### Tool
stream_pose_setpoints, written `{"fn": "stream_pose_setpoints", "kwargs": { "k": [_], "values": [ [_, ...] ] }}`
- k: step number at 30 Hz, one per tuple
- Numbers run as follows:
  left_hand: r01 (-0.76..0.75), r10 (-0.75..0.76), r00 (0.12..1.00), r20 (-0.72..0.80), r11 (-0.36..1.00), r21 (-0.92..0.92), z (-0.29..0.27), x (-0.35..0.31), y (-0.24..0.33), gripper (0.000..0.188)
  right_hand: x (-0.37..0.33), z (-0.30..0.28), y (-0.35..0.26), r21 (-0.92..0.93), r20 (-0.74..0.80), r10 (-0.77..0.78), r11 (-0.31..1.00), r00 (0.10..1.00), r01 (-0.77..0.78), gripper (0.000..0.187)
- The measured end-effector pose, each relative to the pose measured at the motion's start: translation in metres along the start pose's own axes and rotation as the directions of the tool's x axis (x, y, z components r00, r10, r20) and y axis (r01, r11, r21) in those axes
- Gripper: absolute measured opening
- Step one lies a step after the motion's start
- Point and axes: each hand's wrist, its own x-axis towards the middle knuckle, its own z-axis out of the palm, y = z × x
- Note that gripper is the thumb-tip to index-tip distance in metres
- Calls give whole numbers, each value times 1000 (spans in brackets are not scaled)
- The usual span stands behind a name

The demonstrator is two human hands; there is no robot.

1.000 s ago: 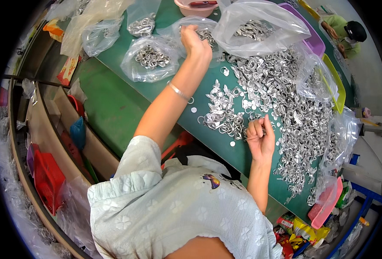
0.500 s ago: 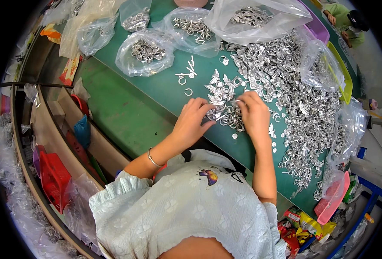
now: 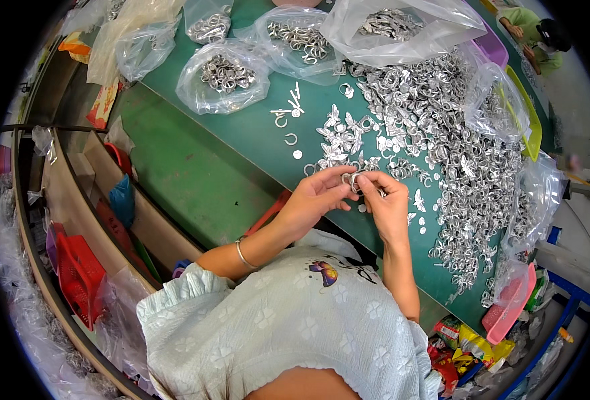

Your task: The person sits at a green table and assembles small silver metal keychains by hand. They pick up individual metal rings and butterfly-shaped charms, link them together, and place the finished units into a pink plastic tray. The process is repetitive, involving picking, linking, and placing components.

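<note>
Hands (image 3: pixel 316 199) (image 3: pixel 390 205) on silvery ring (image 3: pixel 350 180) over green tabletop (image 3: pixel 258 133), red basket (image 3: pixel 82 277) leftward

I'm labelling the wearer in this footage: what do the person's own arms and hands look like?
The left hand and right hand are gloveless. A thin silver-coloured bangle circles the left wrist; none shows on the right. The forearms are bare below the pale blue-grey top's short left sleeve, which has a ruffled edge.
</note>
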Motion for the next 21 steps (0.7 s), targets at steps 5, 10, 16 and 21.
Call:
{"fn": "stream_pose_setpoints", "kwargs": {
  "k": [5,10,16,21],
  "values": [
    [-123,134,990,-46,975,185,-2,4,-6,20,-2,0,6,129,-44,-109,985,993,114,12],
    [-8,15,997,-75,995,99,4,5,4,15,-5,0,13,485,-10,7,875,1000,-1,13],
    [-220,260,965,-40,883,415,10,-1,3,12,-11,-3,7,85,-78,-153,984,985,159,10],
    [-339,403,915,-29,805,486,13,-1,5,11,-14,-2,4,-147,-129,-354,931,926,335,10]
  ]
}}
